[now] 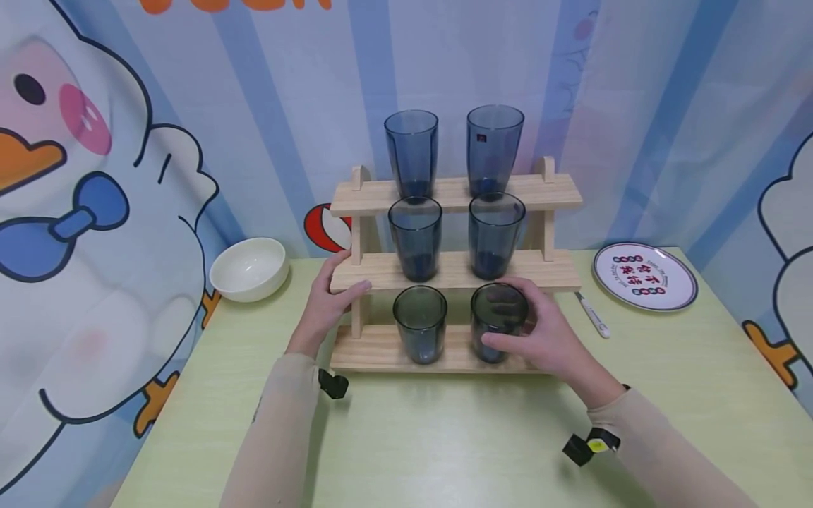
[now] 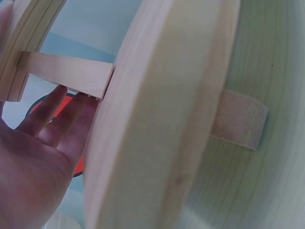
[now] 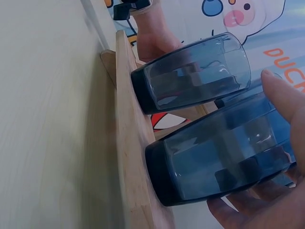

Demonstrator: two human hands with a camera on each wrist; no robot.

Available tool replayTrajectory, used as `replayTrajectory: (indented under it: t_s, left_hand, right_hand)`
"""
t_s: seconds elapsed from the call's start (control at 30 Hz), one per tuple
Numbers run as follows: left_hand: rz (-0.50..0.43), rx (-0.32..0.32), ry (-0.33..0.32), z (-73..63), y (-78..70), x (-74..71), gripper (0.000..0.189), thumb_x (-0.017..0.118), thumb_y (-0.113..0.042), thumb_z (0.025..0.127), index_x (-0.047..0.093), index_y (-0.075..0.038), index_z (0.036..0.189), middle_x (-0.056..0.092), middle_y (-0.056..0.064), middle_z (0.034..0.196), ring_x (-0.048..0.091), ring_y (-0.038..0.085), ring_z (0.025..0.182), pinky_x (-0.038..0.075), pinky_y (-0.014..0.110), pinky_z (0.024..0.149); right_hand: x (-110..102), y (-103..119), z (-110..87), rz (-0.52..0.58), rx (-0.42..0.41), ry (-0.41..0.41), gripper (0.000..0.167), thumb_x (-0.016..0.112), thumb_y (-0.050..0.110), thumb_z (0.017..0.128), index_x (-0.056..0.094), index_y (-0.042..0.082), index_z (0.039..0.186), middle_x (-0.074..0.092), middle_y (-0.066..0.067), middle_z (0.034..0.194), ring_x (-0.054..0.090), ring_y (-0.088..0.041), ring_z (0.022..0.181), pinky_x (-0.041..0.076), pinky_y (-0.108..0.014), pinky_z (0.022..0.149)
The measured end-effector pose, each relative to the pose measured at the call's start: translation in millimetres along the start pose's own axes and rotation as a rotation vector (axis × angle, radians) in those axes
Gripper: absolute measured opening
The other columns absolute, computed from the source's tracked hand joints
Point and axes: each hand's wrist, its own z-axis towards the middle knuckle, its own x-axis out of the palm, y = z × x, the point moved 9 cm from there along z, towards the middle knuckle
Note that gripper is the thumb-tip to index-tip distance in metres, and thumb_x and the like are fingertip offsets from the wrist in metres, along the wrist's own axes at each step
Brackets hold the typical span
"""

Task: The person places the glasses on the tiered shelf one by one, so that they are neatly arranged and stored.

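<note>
A three-tier wooden shelf [image 1: 438, 360] carries two blue-grey drinking glasses on each tier. My left hand [image 1: 327, 300] holds its left side at the middle board, thumb in front and fingers behind. In the left wrist view, that hand's fingertips [image 2: 59, 90] touch a wooden upright [image 2: 71, 71]. My right hand [image 1: 543, 328] grips the bottom tier's right glass [image 1: 489, 310], with the thumb in front and fingers round the far side. This glass [image 3: 214, 148] stands upright, its thick base at the board. Beside it is the bottom tier's left glass [image 1: 420, 324].
Two glasses stand on the middle tier, left [image 1: 416, 240] and right [image 1: 495, 236]; two taller ones, left [image 1: 411, 152] and right [image 1: 494, 148], are on top. A white bowl [image 1: 249, 269] sits left. A patterned plate [image 1: 673, 282] and a white-handled utensil [image 1: 595, 317] lie right.
</note>
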Motion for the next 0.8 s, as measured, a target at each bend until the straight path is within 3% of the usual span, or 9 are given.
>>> replayTrajectory:
  t_s: [0.5, 0.8]
  left_hand:
    - [0.011, -0.011, 0.001, -0.3, 1.8, 0.9, 0.07, 0.077, -0.021, 0.098, 0.042, -0.031, 0.158, 0.044, 0.014, 0.153, 0.059, 0.034, 0.12, 0.057, 0.047, 0.094]
    - [0.019, -0.026, 0.015, 0.4, 0.5, 2.1, 0.072, 0.077, -0.024, 0.098, 0.041, -0.035, 0.159, 0.044, 0.013, 0.153, 0.058, 0.034, 0.121, 0.056, 0.048, 0.095]
  right_hand:
    - [-1.3, 1.2, -1.5, 0.008, -0.012, 0.032, 0.075, 0.088, 0.008, 0.085, 0.05, 0.014, 0.15, 0.061, -0.015, 0.138, 0.066, -0.036, 0.114, 0.057, -0.033, 0.086]
    - [-15.6, 4.5, -9.0, -0.042, -0.008, 0.041, 0.084, 0.087, 0.009, 0.086, 0.043, 0.014, 0.157, 0.059, -0.014, 0.143, 0.063, -0.017, 0.122, 0.051, -0.023, 0.099]
